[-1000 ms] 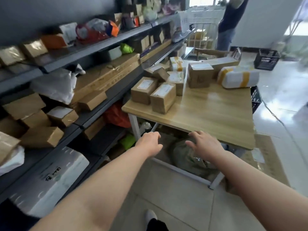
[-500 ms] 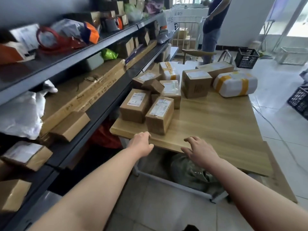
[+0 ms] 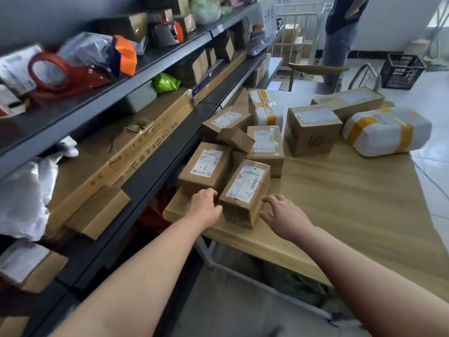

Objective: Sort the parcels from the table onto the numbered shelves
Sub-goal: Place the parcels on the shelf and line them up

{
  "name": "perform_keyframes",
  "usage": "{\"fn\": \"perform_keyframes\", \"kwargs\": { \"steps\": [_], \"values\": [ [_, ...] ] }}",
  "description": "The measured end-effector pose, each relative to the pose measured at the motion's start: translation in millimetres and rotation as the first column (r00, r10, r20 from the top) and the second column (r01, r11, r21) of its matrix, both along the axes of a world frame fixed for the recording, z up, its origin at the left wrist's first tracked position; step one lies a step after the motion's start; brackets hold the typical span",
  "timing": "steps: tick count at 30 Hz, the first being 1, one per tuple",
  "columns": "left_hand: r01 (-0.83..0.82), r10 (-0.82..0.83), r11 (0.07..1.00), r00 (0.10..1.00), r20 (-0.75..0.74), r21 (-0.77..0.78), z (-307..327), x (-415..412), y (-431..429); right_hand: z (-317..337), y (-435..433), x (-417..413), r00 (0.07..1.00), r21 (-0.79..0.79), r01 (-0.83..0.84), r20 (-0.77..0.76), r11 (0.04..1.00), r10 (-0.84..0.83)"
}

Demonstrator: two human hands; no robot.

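Several parcels sit on the wooden table (image 3: 352,203). Nearest is a small brown box (image 3: 245,193) with a white label marked "1-6". My left hand (image 3: 205,210) touches its left side and my right hand (image 3: 283,216) is at its right side with fingers spread; neither plainly grips it. Just left of it lies a second labelled brown box (image 3: 206,166). Behind stand more brown boxes (image 3: 312,131) and a white parcel with yellow tape (image 3: 386,131). Dark shelves (image 3: 136,76) full of parcels run along the left.
A long flat carton (image 3: 131,152) lies on the middle shelf beside the table. A person (image 3: 340,37) stands at the back near a chair (image 3: 315,69). A black crate (image 3: 401,71) sits on the tiled floor at the right. Bags lie under the table.
I have stepped closer to the table. Both hands moved forward from its near edge and now flank the nearest brown box.
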State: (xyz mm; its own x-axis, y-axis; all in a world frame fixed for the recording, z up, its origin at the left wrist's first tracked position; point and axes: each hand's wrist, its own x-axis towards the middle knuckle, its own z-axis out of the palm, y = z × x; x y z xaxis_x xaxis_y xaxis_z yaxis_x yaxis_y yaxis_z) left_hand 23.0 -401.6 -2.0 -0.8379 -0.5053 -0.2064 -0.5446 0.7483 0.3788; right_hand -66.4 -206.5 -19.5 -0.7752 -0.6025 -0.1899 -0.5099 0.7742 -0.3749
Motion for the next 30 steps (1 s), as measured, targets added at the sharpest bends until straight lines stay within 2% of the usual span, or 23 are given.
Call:
{"fn": "perform_keyframes", "kwargs": {
  "steps": [4,7,10,20,30],
  "values": [
    [0.006,-0.007,1.0,1.0,0.026,0.02,-4,-17,-7,-9,-16,-15,0.999,-0.023,0.009,0.051,1.0,-0.008],
    [0.044,-0.045,0.999,0.998,0.039,0.018,-6,-31,-22,-11,-32,-24,0.999,-0.049,0.026,0.029,0.998,-0.025],
    [0.044,-0.044,0.999,0.999,-0.002,0.029,-5,-50,-40,-9,-52,-36,0.995,-0.085,0.098,-0.014,0.992,-0.1],
    [0.131,-0.128,0.989,0.991,-0.049,0.068,-14,-112,-85,-5,-101,-61,0.961,-0.046,0.276,-0.002,0.96,-0.276],
    [0.104,-0.097,0.991,0.992,-0.081,0.09,-23,-126,-122,5,-147,-103,0.947,-0.083,0.305,-0.076,0.949,-0.311]
  ]
}}
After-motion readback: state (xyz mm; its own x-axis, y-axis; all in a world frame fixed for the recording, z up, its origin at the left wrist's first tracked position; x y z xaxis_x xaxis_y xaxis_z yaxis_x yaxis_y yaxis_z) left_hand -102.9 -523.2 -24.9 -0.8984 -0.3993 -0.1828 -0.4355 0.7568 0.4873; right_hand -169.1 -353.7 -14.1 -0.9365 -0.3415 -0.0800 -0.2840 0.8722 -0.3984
